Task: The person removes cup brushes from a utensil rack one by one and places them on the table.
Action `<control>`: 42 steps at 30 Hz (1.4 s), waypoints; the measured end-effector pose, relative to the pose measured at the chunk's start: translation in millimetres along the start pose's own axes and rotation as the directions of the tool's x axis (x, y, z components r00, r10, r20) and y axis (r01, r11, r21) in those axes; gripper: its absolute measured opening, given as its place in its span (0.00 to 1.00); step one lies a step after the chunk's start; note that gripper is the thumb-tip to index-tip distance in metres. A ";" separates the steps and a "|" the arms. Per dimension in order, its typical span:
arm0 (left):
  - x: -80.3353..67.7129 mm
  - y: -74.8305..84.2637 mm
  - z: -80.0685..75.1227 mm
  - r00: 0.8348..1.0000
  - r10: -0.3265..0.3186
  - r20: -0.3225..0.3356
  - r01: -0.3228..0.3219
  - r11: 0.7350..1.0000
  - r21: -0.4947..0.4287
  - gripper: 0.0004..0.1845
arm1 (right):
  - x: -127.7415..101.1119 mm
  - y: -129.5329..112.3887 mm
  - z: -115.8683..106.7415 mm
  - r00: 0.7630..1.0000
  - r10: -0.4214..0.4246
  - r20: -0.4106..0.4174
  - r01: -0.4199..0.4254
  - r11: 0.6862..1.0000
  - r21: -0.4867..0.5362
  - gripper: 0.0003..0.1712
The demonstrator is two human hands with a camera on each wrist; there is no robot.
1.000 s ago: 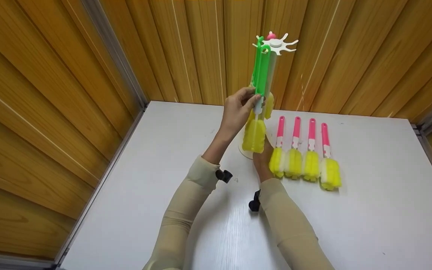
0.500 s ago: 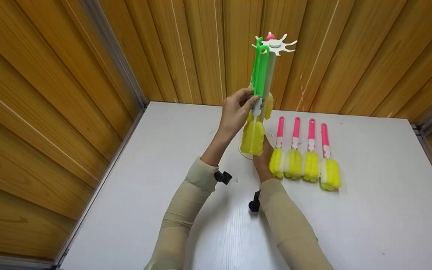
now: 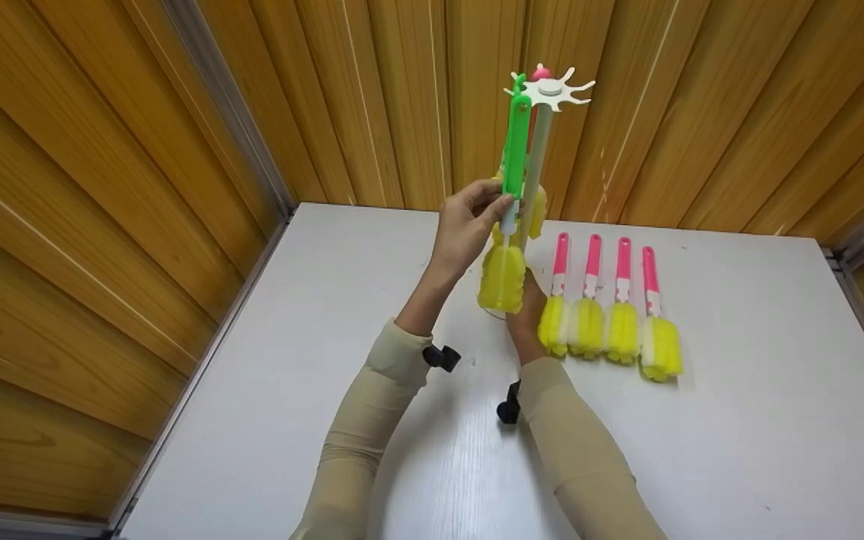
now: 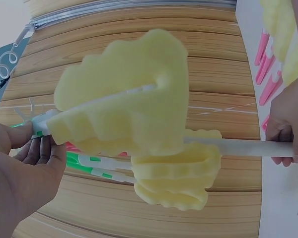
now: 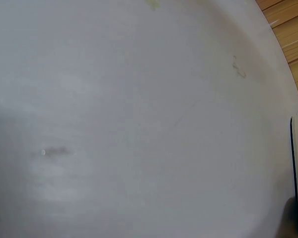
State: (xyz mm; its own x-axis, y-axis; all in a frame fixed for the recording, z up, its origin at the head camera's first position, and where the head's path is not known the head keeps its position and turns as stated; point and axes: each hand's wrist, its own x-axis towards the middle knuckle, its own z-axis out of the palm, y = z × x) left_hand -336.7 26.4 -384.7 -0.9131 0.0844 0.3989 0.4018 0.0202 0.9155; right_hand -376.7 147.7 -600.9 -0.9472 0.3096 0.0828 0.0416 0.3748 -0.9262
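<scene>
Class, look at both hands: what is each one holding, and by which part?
The left hand pinches a green-handled sponge brush at the lower handle, where green meets white. The right hand grips the white stand low on its pole.

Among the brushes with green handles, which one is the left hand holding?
The frontmost green-handled brush in the head view: the left hand pinches it near its handle's lower end, whereas the other green handles are behind it.

No readable text, no legible labels, numbers or signs
</scene>
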 end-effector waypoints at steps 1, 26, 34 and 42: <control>-0.1 0.3 -0.4 1.000 0.002 0.000 -0.002 1.000 -0.002 0.13 | -0.4 0.1 0.0 1.000 0.001 0.001 -0.001 1.000 0.011 0.30; -11.1 -29.1 -43.4 0.993 -0.047 -0.105 0.053 0.997 0.057 0.12 | 3.9 15.1 3.1 0.987 -0.154 -0.036 0.156 0.986 0.063 0.13; -17.6 -66.8 -49.5 0.981 -0.119 -0.155 0.141 0.980 0.141 0.12 | 2.1 9.7 1.4 0.998 -0.066 0.005 0.066 0.997 0.043 0.15; -24.6 -105.6 -49.0 0.960 -0.227 -0.166 0.256 0.950 0.178 0.12 | 1.4 12.5 3.1 0.996 -0.089 0.016 0.088 0.994 0.064 0.13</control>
State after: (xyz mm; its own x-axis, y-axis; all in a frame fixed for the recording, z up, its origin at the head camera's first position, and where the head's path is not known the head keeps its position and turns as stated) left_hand -360.1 -26.6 -488.6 -0.9789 -0.0894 0.1835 0.1605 0.2186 0.9625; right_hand -378.4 150.1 -613.4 -0.9522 0.2607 0.1592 -0.0623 0.3443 -0.9368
